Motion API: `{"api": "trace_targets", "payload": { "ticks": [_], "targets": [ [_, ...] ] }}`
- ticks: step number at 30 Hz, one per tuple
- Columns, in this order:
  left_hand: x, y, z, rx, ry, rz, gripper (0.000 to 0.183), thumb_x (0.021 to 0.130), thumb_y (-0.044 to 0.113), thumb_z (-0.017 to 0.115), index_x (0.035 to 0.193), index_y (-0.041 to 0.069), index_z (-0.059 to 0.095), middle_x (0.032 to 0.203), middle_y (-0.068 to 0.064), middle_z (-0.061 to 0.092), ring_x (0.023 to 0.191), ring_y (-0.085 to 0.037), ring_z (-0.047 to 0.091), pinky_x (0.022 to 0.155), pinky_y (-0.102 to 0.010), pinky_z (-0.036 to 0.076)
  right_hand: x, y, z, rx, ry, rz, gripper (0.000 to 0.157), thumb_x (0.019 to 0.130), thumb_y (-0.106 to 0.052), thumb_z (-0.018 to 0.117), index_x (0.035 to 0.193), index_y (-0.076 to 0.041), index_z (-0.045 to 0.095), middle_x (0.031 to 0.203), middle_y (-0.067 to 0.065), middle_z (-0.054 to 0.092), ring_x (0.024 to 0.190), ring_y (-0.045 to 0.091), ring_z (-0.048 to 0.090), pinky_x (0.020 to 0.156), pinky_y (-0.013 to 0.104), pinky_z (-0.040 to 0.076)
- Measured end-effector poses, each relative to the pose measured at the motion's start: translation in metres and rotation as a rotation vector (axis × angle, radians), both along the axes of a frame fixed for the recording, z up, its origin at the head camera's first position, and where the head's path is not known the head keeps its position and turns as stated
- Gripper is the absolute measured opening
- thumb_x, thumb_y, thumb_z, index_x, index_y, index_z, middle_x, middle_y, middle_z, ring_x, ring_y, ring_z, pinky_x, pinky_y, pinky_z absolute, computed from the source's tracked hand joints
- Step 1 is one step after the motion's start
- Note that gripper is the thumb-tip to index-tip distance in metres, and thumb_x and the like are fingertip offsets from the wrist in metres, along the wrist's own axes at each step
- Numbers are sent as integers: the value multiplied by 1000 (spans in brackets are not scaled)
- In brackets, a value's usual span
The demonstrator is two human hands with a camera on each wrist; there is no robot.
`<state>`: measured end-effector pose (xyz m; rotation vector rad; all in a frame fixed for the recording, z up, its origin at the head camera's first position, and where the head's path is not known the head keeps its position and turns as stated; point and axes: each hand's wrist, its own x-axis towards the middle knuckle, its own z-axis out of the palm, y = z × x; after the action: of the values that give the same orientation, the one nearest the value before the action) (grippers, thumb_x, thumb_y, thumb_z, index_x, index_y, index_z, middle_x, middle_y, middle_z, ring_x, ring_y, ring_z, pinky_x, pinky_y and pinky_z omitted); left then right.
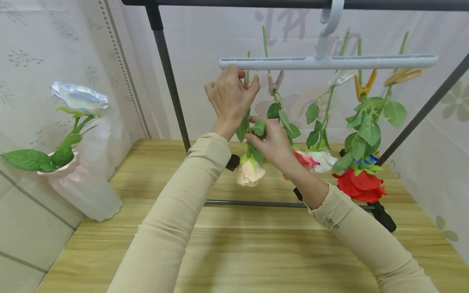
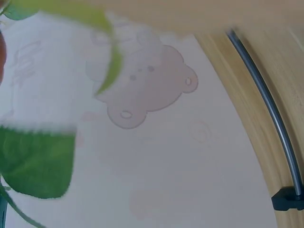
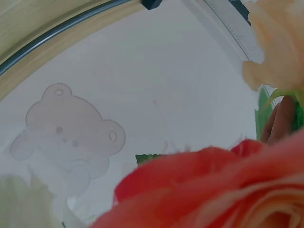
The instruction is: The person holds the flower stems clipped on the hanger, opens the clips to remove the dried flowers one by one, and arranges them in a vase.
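A peach rose (image 1: 250, 173) hangs head down from the left end of a pale blue hanger (image 1: 286, 63). At the top of its stem my left hand (image 1: 231, 95) pinches a small clothespin (image 1: 255, 75), mostly hidden by the fingers. Lower down, my right hand (image 1: 275, 144) holds the leafy stem between thumb and fingers. In the right wrist view the peach bloom (image 3: 280, 42) appears beside some fingers (image 3: 281, 121). Close to the right forearm hang a pink rose (image 1: 305, 158) and a white rose (image 1: 324, 161). The left wrist view catches only a leaf (image 2: 38, 164) and blurred greenery.
A red rose (image 1: 360, 185) and a partly hidden blue flower (image 1: 368, 160) hang at the right, under a yellow clothespin (image 1: 364, 86) and a tan one (image 1: 403, 76). A black rack (image 1: 169, 77) stands on the wooden table (image 1: 242, 248). Left is a vase (image 1: 86, 189) with a pale blue rose (image 1: 80, 97).
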<state>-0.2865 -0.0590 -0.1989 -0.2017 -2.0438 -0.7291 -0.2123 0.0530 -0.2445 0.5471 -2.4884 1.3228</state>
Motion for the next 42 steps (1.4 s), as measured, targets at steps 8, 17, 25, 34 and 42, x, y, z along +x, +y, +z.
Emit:
{"api": "trace_targets", "payload": {
  "ticks": [8, 17, 25, 34, 42],
  "targets": [
    [2, -1, 2, 1, 8, -32, 26, 84, 36, 64, 86, 10, 63, 70, -1, 65, 64, -16, 56, 75, -38, 32, 3, -1, 0, 17, -49, -8, 48, 89, -13, 65, 134, -6, 50, 81, 8, 58, 67, 14, 55, 56, 23, 43],
    [4, -2, 5, -3, -24, -45, 24, 85, 34, 62, 86, 10, 62, 71, -2, 65, 64, -16, 55, 74, -37, 32, 4, 1, -3, 64, -64, -20, 47, 88, -14, 66, 133, -6, 52, 77, 7, 56, 60, 13, 47, 55, 24, 40],
    [7, -7, 7, -10, -91, -28, 34, 82, 44, 66, 92, 12, 65, 76, 0, 68, 71, -14, 59, 76, -38, 36, 17, 5, -6, 80, -89, -3, 51, 88, -15, 66, 135, -6, 50, 80, 8, 63, 61, 12, 48, 55, 24, 40],
    [9, -15, 9, -37, -84, -49, 41, 84, 48, 65, 101, 11, 62, 73, -1, 70, 65, -16, 61, 76, -38, 35, 38, 11, -9, 73, -61, 63, 52, 86, -11, 68, 134, -2, 50, 77, 7, 59, 60, 12, 47, 53, 21, 39],
    [13, -21, 12, -63, -69, -62, 42, 85, 48, 64, 105, 10, 65, 74, -2, 71, 68, -17, 64, 77, -39, 35, 54, 21, -13, 60, -49, 131, 50, 85, -6, 68, 132, 0, 51, 90, 12, 68, 70, 10, 62, 58, 20, 47]
  ]
}}
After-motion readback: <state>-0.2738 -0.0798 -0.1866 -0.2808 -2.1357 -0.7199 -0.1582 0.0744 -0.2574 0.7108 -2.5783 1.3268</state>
